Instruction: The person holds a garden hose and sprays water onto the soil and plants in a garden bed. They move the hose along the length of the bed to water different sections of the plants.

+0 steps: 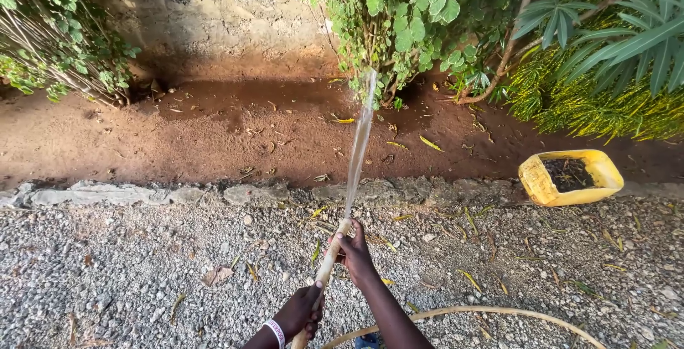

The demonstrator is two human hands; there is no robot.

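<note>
The left hand (299,313), wristband visible, grips the lower section of the pale hose (324,267) in a closed fist. Just beyond it, the right hand (354,248) closes around the hose near its nozzle end. A water stream (360,142) leaves the hose, crossing the stone edging (178,194) toward the shrub (402,21). A yellow container (570,176) lies right of the hose.

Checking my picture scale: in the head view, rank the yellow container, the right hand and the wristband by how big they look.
1. yellow container, cut open with dark soil inside.
2. right hand, gripping the hose; it is nearer the camera, so its true size against the container is unsure.
3. wristband on the left arm, clearly smallest.
</note>
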